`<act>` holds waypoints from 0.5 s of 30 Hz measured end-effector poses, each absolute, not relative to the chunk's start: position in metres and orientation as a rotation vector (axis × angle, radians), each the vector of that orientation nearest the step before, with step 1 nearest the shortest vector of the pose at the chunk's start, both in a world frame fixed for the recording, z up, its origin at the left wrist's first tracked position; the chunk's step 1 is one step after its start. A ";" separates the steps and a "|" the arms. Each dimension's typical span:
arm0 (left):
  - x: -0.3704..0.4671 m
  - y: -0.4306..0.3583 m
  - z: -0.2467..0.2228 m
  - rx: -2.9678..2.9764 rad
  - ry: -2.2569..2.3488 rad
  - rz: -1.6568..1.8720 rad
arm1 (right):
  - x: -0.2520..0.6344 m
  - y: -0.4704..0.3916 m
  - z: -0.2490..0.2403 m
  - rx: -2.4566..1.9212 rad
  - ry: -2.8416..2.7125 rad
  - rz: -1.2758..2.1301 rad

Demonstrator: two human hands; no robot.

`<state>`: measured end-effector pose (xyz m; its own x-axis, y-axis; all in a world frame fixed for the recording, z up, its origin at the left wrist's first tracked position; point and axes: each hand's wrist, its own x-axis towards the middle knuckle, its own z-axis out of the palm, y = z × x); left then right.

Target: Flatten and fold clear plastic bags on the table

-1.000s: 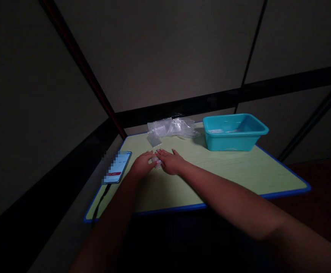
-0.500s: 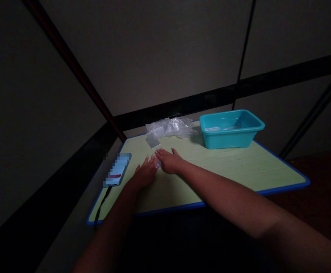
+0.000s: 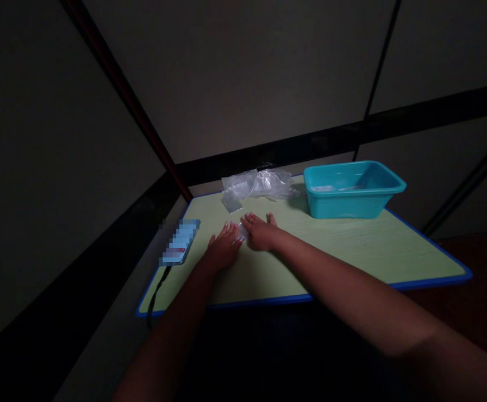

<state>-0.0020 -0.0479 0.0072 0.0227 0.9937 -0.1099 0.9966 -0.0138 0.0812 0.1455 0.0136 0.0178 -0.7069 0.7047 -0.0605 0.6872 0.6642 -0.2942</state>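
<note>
A small clear plastic bag [image 3: 242, 232] lies flat on the table between my two hands, partly covered by them. My left hand [image 3: 223, 246] rests at its left side, fingers stretched out and pointing away from me. From the right, my right hand [image 3: 261, 233] lies palm down over its other side, fingers extended and thumb spread apart. What the bag contains, if anything, is too small to tell. Just beyond my fingertips is another flat clear bag [image 3: 232, 202], in front of a crumpled heap of clear plastic [image 3: 264, 185].
A turquoise plastic basin [image 3: 346, 205] with some pale items inside stands at the back right of the light green table [image 3: 331, 251]. On the left edge lies a phone [image 3: 180, 241] with a black strap or cable [image 3: 156, 290]. A wall rises behind.
The whole view has shifted, so the table and things on it appear slightly further right. My hands are a little further apart, and more of the small bag shows between them.
</note>
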 end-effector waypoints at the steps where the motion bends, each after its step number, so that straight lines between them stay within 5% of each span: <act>1: -0.002 -0.048 0.007 2.143 2.106 -0.032 | 0.148 0.014 0.022 -1.191 -2.830 0.488; 15: 0.004 -0.050 0.012 2.064 2.095 0.096 | 0.167 0.030 0.036 -1.193 -2.883 0.613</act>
